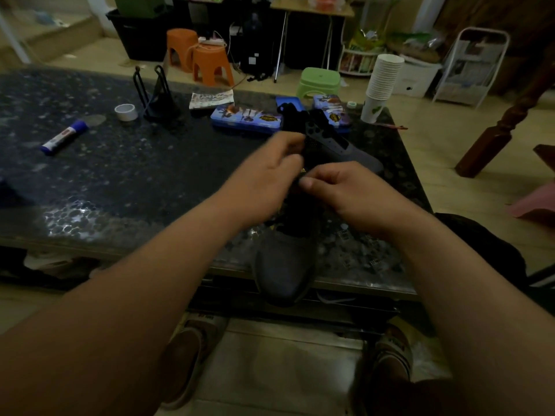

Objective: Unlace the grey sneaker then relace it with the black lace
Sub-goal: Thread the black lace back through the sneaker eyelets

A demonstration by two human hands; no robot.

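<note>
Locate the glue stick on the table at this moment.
In the head view, the glue stick lies flat on the left side of the dark table, with the roll of white tape just beyond it to the right.

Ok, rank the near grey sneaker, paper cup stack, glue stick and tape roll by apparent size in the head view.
1. near grey sneaker, though it is nearest the camera, which flatters it
2. paper cup stack
3. glue stick
4. tape roll

No legible text on anything
</note>
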